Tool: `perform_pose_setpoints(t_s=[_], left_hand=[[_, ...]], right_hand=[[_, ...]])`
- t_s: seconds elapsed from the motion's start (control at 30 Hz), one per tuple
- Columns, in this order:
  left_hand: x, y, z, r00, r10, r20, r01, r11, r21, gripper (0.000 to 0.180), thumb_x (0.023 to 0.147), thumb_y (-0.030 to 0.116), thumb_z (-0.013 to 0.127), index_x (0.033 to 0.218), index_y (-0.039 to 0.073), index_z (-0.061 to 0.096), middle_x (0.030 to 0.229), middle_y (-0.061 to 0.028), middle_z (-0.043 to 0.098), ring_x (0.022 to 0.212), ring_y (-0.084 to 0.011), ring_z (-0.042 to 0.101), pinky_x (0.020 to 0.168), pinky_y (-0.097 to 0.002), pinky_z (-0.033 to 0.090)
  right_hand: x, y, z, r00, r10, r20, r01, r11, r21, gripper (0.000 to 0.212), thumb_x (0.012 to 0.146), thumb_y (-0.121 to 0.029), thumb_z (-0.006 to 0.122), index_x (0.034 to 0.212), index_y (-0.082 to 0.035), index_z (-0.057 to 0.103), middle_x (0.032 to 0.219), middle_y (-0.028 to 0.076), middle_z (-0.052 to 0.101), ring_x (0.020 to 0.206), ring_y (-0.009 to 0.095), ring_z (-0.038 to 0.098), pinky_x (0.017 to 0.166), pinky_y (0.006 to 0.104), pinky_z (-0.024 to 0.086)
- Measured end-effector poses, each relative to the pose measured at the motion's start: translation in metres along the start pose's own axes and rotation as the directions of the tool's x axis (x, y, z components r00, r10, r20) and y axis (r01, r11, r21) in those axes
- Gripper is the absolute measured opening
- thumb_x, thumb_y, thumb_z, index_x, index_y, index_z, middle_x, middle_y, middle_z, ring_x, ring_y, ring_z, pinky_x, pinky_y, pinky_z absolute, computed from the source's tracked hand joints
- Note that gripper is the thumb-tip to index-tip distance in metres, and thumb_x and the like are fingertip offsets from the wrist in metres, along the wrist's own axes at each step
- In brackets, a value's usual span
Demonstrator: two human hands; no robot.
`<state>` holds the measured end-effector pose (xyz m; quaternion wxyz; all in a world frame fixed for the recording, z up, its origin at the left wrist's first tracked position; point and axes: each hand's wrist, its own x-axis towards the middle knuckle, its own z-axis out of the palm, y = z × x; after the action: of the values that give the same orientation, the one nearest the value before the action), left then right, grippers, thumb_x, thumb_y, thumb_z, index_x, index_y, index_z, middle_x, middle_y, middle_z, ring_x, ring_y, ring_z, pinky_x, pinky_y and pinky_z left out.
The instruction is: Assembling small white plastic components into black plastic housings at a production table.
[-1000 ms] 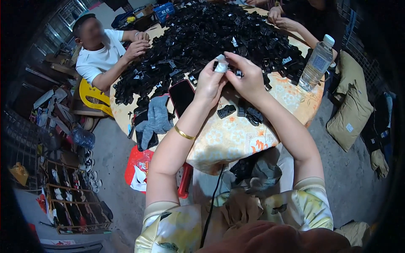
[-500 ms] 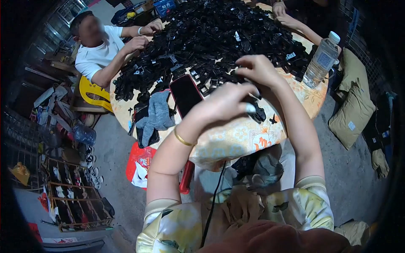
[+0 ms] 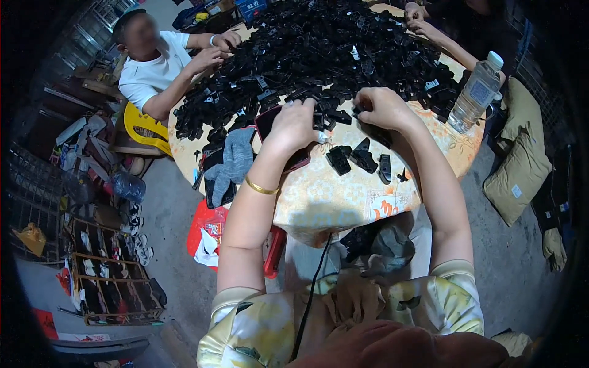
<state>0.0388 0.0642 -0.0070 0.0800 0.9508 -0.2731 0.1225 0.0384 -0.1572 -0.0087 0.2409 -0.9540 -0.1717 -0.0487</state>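
Observation:
A large heap of small black plastic parts [image 3: 319, 55] covers most of the round table. My left hand [image 3: 293, 126] lies over the dark-screened phone [image 3: 299, 161] at the heap's near edge. Its fingers point forward among the parts and the thumb, with a white wrap at the tip, stands apart. To its right, my right hand [image 3: 385, 109] has curled fingers, thumb and forefinger pinched on a small black plastic part [image 3: 357, 113]. Several loose black parts [image 3: 363, 156] lie on the patterned tablecloth [image 3: 331, 190] between my forearms.
A grey glove [image 3: 236, 161] lies left of the phone. A clear bottle [image 3: 475, 95] with a white cap stands at the table's right. Two other people work at the heap, one in a white shirt [image 3: 150, 70] at left. Tan sacks [image 3: 518, 172] lie on the floor.
My left hand has moved away left and forward onto the phone and heap edge. My right hand has shifted slightly right and nearer. The loose parts beneath are now uncovered.

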Motion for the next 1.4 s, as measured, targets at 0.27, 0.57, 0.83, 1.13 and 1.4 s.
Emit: perform_pose_setpoints(t_s=[0.27,0.57,0.83,1.13,1.4], left_hand=[[0.033,0.029,0.018,0.998,0.050,-0.039,-0.056,0.982,-0.180,0.050,0.064,0.010,0.071,0.109,-0.001,0.051,0.092,-0.0205,0.059,0.091,-0.0366,0.054,0.083,-0.0404,0.044],[0.104,0.010,0.004,0.999,-0.029,-0.045,0.016,0.962,-0.273,0.022,0.075,0.015,0.064,0.095,0.007,0.065,0.088,-0.0135,0.064,0.085,-0.0312,0.060,0.077,-0.0356,0.047],[0.138,0.043,0.046,0.962,0.268,-0.047,-0.260,0.958,0.122,0.025,0.073,0.010,0.059,0.098,0.011,0.064,0.097,-0.0109,0.053,0.093,-0.0285,0.051,0.082,-0.0357,0.046],[0.122,0.042,0.017,0.989,0.028,-0.147,-0.100,0.854,-0.511,0.025,0.080,0.010,0.058,0.102,0.000,0.052,0.099,-0.0133,0.057,0.085,-0.0232,0.058,0.070,-0.0329,0.050],[0.051,0.043,0.012,0.987,-0.151,-0.048,-0.037,0.076,-0.996,0.026,0.088,0.009,0.051,0.112,-0.001,0.043,0.097,-0.0065,0.056,0.084,-0.0131,0.058,0.077,-0.0266,0.051]], right_hand=[[0.017,0.038,-0.001,0.831,0.233,-0.505,0.034,0.885,0.464,0.035,0.075,0.002,0.044,0.105,-0.007,0.060,0.085,0.009,0.062,0.067,0.015,0.060,0.061,0.0271,0.049],[0.015,0.043,-0.019,0.762,0.521,-0.384,0.209,0.363,0.908,0.025,0.088,-0.014,0.050,0.108,-0.001,0.058,0.097,0.005,0.061,0.068,0.012,0.061,0.054,0.0197,0.048],[0.029,0.056,0.001,0.560,0.319,-0.765,0.355,0.741,0.570,0.030,0.081,-0.013,0.059,0.109,0.000,0.058,0.090,0.007,0.063,0.072,0.010,0.056,0.067,0.0229,0.045],[0.016,0.028,-0.008,0.743,0.332,-0.581,0.379,0.507,0.774,0.038,0.080,-0.009,0.064,0.115,-0.001,0.054,0.108,0.008,0.058,0.097,0.013,0.054,0.085,0.0248,0.043],[0.006,0.000,0.007,0.895,0.037,-0.445,0.322,0.636,0.701,0.039,0.079,-0.002,0.060,0.117,-0.001,0.054,0.105,0.008,0.060,0.092,0.012,0.057,0.081,0.0253,0.047]])
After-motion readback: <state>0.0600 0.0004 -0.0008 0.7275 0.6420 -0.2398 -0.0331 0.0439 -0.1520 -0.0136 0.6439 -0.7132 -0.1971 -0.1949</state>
